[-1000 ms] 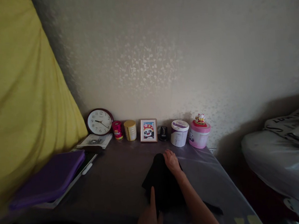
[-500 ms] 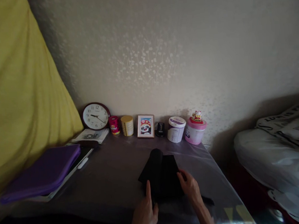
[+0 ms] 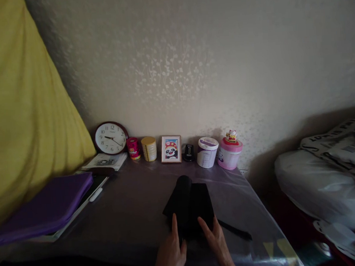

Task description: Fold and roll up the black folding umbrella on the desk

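A black folded thing [image 3: 187, 205], soft-looking with a rounded ridge up its middle and flat flaps at either side, lies on the table in front of me. My left hand [image 3: 171, 251] is at its near left corner, index finger stretched along the edge and thumb near the front. On the near right part, my right hand [image 3: 215, 243] has its thumb over the top and a finger along the right edge. A dark strap [image 3: 237, 231] reaches out to the right beyond my right hand. The other fingers of both hands are hidden, and the near edge is too dark to make out.
Along the wall stand a round clock [image 3: 111, 138], a pink tin [image 3: 133, 148], a yellow can [image 3: 149, 149], a panda picture frame [image 3: 170, 149] and two tubs. A purple folder [image 3: 45, 207] lies left. White bags [image 3: 321, 187] are piled beyond the table's right edge.
My right hand has moved left and nearer, from the black thing's right edge onto its near right part, uncovering more of the strap. My left hand stays about where it was.
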Demonstrator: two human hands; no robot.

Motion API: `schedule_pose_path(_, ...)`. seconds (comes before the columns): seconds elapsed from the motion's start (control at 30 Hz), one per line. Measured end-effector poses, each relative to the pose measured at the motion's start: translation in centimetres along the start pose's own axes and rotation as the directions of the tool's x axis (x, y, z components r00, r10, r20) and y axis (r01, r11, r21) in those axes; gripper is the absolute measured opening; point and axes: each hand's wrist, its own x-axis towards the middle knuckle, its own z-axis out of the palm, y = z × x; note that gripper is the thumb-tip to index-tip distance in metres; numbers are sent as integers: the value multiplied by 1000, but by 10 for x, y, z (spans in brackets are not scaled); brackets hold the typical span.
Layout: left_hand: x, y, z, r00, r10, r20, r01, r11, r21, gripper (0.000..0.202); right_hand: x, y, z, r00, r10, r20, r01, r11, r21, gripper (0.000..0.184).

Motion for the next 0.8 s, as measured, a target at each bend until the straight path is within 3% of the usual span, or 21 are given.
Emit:
schedule_pose_path(0.2,-1,2,-2,1000,-11,-7,11,1000,11,70,-2,-10,16,997,69,17,-67,992,-111,43)
schedule_pose_path(0.37,0,2,-2,1000,-24,17,24,1000,11,71,5,-19,28,997,-43,-60,35,992,-119,56)
schedule_pose_path(0.57,1,1,-2,1000,19,-2,-19,999,-45,67,8,-51,37,959,-266,97,278,947,-158,38)
schedule_pose_path(0.8,3,2,-2,1000,-13,21,14,999,-34,67,9,-69,43,910,-326,257,391,881,-266,33)
